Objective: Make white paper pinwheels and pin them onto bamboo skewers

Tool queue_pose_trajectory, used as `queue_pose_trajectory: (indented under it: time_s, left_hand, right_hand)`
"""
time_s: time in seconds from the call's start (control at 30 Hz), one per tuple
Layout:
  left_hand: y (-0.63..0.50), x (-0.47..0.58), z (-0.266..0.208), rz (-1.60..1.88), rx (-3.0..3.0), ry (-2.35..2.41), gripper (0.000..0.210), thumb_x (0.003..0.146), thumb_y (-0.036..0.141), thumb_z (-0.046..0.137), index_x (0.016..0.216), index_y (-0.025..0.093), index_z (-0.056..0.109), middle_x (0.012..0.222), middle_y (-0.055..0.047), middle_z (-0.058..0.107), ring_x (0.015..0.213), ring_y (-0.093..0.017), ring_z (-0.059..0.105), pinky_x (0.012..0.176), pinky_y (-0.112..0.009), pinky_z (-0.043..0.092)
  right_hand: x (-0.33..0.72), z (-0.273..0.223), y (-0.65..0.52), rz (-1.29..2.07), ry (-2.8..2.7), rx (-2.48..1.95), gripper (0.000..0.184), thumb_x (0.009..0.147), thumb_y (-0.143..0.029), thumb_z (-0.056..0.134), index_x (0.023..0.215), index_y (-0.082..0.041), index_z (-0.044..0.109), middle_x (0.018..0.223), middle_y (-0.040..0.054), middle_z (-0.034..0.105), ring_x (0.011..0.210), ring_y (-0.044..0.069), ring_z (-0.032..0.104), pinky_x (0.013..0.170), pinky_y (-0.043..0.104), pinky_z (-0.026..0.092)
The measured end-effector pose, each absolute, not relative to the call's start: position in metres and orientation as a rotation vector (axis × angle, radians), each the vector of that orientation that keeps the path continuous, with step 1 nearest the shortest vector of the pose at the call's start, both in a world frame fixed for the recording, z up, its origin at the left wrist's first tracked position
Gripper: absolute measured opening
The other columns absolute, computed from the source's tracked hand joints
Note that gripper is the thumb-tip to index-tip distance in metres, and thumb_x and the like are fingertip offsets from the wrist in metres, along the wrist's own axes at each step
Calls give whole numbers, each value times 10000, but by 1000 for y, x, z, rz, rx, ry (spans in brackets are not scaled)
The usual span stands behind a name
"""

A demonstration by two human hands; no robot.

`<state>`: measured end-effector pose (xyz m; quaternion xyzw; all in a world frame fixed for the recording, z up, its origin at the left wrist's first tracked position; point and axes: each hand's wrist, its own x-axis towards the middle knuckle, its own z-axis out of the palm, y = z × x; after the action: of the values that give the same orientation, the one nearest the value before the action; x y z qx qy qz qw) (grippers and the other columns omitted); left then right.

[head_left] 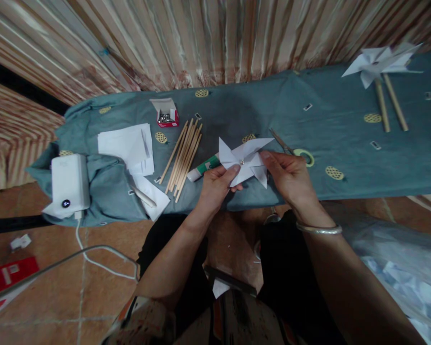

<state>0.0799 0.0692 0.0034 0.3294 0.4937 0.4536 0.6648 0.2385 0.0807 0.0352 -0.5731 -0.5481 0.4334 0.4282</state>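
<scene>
A white paper pinwheel [250, 158] with a small shiny pin at its centre is held up between both hands over the table's front edge. My left hand [220, 186] pinches it near the centre, thumb on top beside the pin. On the other side, my right hand [289, 173] grips one of its blades between thumb and fingers. Partly behind the pinwheel lies a green and white tube [204, 166]. Scissors [303, 155] with light green handles rest just beyond my right hand. Several wooden sticks [183, 160] lie in a bundle left of the tube.
An open small box [167, 118] of metal pins stands behind the sticks. White paper sheets [125, 143], a pen-like stick [143, 197] and a white power bank [69, 179] with a cable lie left. Pinwheels [377, 62] on sticks lie far right. A plastic bag [405, 268] sits below right.
</scene>
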Motion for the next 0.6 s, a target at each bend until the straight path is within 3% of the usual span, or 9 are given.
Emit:
queue_pose_trajectory:
  time_s: [0.23, 0.4, 0.6]
  left_hand:
    - [71, 80, 5, 1022, 709, 1073, 298, 740, 471, 742, 658, 190, 685, 496, 2, 568, 436, -99, 441, 471, -263, 298]
    - [72, 80, 7, 990, 702, 1117, 318, 771, 464, 734, 630, 185, 676, 502, -4, 563, 443, -100, 443, 488, -269, 324]
    - [71, 79, 6, 1006, 716, 1078, 321, 780, 449, 736, 631, 170, 680, 496, -5, 578, 438, -93, 452, 472, -256, 334]
  right_hand:
    - [244, 38, 84, 1053, -1475, -1436, 568, 783, -694, 595, 502, -205, 531, 487, -30, 389, 486, 102, 321, 460, 265, 254]
    - [245, 39, 84, 989, -1545, -1455, 484, 813, -640, 598, 595, -211, 651, 520, -21, 479, 505, 117, 385, 484, 264, 301]
    - [248, 37, 84, 905, -1595, -1465, 428, 856, -550, 587, 613, -211, 683, 529, -15, 529, 512, 126, 443, 494, 263, 335]
